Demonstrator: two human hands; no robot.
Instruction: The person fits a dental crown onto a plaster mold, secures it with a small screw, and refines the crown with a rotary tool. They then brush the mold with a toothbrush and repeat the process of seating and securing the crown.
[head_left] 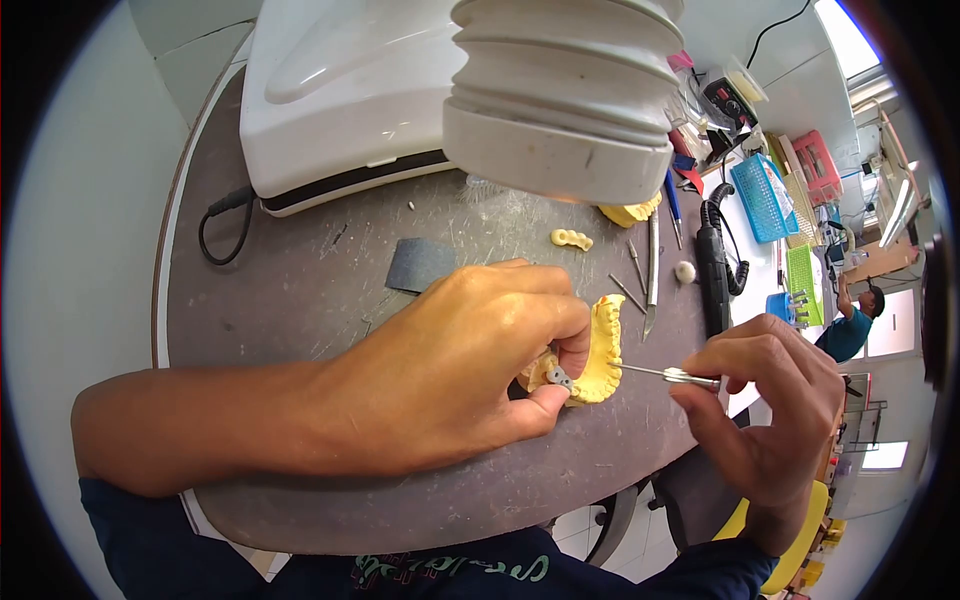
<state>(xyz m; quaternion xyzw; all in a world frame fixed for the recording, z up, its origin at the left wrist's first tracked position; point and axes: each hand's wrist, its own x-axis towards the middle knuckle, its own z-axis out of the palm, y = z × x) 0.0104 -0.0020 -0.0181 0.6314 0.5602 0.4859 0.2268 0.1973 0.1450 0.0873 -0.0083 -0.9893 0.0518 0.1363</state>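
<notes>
My left hand (450, 360) is closed around one end of a yellow plaster dental model (604, 350), whose row of teeth curves out beyond the fingers. A small grey metal piece with holes (559, 377) shows between thumb and fingers, beside a tan part of the model. In my right hand (765, 405) is a small metal screwdriver (690, 378), pinched at its handle between thumb and fingers. Its thin shaft points left, and the tip overlaps the model's teeth in this view.
A ribbed white suction hose (560, 110) hangs over the bench beside a white machine (350, 90). Grey sandpaper (420, 264), a tooth bridge (571, 239), a knife (653, 270) and a black handpiece (712, 260) lie around. Another person (848, 330) is far right.
</notes>
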